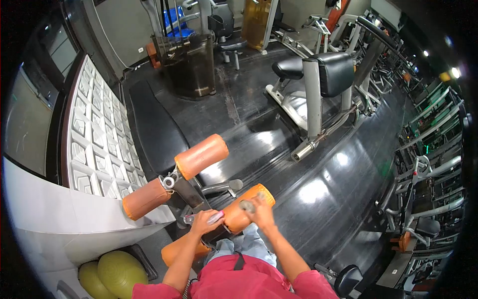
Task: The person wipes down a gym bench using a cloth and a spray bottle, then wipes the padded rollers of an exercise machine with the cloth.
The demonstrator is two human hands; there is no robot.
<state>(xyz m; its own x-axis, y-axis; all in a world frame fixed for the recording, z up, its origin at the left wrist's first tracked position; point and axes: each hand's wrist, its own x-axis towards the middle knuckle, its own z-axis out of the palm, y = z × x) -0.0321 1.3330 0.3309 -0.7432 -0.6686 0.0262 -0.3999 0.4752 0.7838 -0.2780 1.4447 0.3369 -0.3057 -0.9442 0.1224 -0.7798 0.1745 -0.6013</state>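
Note:
My left hand (203, 223) is closed around a slim clear bottle (189, 219) with a pink end, held beside the bench's lower foam roller. My right hand (261, 213) presses a greyish cloth (246, 206) against that orange roller pad (237, 219); the fingers partly cover the cloth. Farther up the bench, two more orange roller pads (201, 156) stick out on either side of a metal post. Another orange pad (172, 253) shows under my left forearm. The long black bench pad (158, 124) stretches away from me.
A white patterned wall panel (102, 134) runs along the left. Green exercise balls (121, 274) lie at lower left. A machine with black pads (334, 74) stands ahead on the dark floor (318, 184). More gym machines (428, 227) line the right side.

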